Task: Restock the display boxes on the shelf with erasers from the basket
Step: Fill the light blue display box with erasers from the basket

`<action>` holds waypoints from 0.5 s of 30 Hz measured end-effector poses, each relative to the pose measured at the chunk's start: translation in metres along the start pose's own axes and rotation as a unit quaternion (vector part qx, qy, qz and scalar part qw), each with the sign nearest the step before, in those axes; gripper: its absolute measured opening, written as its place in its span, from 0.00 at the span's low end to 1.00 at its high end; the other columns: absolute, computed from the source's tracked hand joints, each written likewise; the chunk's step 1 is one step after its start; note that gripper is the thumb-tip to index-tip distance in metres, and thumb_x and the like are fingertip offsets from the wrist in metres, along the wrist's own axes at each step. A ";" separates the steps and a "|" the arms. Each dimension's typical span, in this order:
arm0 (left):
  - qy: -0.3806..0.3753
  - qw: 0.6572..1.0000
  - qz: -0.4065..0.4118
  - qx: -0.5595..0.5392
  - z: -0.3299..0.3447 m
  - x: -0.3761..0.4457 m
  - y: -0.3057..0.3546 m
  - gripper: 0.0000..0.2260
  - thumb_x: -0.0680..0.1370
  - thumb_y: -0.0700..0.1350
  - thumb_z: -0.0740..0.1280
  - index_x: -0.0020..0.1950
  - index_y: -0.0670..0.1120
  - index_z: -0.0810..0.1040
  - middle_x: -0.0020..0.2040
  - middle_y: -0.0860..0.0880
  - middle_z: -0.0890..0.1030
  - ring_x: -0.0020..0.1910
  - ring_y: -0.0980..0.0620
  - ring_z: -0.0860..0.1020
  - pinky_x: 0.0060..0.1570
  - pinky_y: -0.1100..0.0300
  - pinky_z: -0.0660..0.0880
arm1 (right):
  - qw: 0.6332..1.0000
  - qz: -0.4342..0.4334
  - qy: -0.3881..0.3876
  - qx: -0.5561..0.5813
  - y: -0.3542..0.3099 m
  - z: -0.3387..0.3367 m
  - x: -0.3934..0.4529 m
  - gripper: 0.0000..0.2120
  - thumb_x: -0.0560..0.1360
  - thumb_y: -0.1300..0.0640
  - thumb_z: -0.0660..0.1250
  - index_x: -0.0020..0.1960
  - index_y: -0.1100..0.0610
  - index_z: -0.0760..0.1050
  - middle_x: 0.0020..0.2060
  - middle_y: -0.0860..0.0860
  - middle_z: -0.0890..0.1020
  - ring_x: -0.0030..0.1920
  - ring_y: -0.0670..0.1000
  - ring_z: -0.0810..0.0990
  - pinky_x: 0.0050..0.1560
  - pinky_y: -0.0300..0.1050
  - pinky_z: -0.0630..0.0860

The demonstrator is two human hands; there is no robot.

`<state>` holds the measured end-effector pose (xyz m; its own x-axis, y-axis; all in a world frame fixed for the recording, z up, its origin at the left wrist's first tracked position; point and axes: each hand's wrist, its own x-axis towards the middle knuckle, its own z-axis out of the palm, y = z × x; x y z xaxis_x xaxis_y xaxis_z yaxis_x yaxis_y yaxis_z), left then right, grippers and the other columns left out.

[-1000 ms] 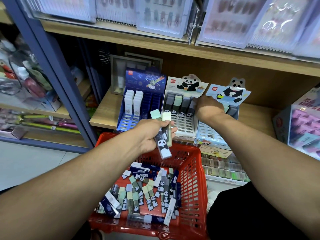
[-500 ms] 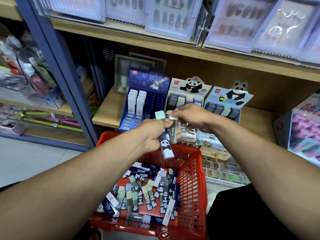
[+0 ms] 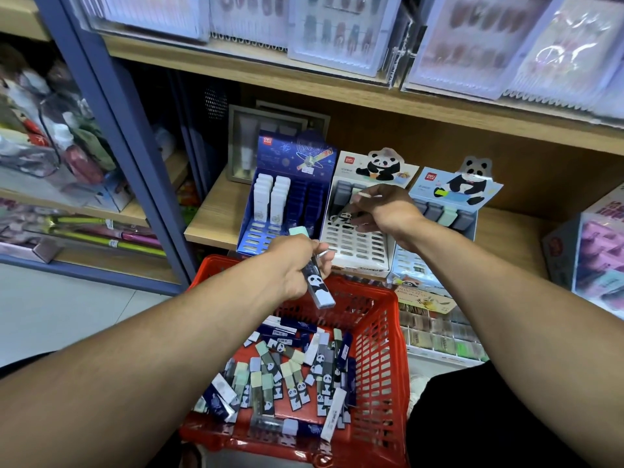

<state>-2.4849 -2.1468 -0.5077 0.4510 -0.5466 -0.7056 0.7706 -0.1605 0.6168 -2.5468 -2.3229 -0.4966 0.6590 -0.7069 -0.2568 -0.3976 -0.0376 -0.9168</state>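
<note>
My left hand (image 3: 297, 265) grips one panda eraser (image 3: 315, 278) with a mint top, held above the red basket (image 3: 385, 349). The basket holds several loose erasers (image 3: 290, 373) in panda and dark blue sleeves. My right hand (image 3: 381, 211) pinches another panda eraser (image 3: 342, 216) over the upper rows of the white panda display box (image 3: 354, 244) on the wooden shelf (image 3: 216, 217). A dark blue display box (image 3: 287, 197) stands to its left with two white rows. A light blue panda box (image 3: 449, 211) stands to its right.
A blue shelf upright (image 3: 135, 170) runs down the left. An upper shelf board (image 3: 371, 99) overhangs the boxes, carrying packs of press-on nails (image 3: 341, 32). A pastel box (image 3: 594, 251) sits at the right. Small trays (image 3: 439, 336) lie below the shelf edge.
My right hand came back from the shelf, took one of the two erasers out of my left hand, and has carried it to the white panda box. My left hand now holds one.
</note>
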 end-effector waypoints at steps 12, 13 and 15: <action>-0.005 0.999 -0.015 -0.040 -0.005 0.004 0.005 0.08 0.77 0.36 0.55 0.54 0.41 0.69 0.36 0.45 0.73 0.26 0.50 0.67 0.22 0.64 0.67 | 0.989 -0.058 0.008 -0.134 -0.001 0.012 0.005 0.08 0.77 0.48 0.71 0.47 0.53 0.78 0.41 0.52 0.87 0.40 0.52 0.87 0.34 0.45 0.80; 0.001 0.999 -0.007 -0.043 -0.005 0.004 0.006 0.10 0.76 0.35 0.54 0.55 0.40 0.70 0.36 0.44 0.73 0.26 0.50 0.67 0.22 0.64 0.67 | 0.988 -0.061 0.010 -0.139 -0.001 0.012 0.005 0.08 0.78 0.48 0.70 0.47 0.53 0.77 0.40 0.52 0.87 0.40 0.52 0.87 0.34 0.45 0.80; 0.012 0.999 0.003 -0.041 -0.004 0.003 0.006 0.12 0.74 0.34 0.53 0.55 0.40 0.70 0.36 0.44 0.73 0.25 0.50 0.68 0.23 0.63 0.68 | 0.988 -0.064 0.012 -0.138 -0.001 0.010 0.006 0.08 0.79 0.49 0.69 0.47 0.52 0.77 0.40 0.51 0.87 0.41 0.54 0.87 0.37 0.49 0.82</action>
<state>-2.4772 -2.1460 -0.5081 0.4659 -0.5269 -0.7109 0.8015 -0.0891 0.5913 -2.5361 -2.3200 -0.4999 0.7004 -0.7011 -0.1342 -0.4739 -0.3161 -0.8219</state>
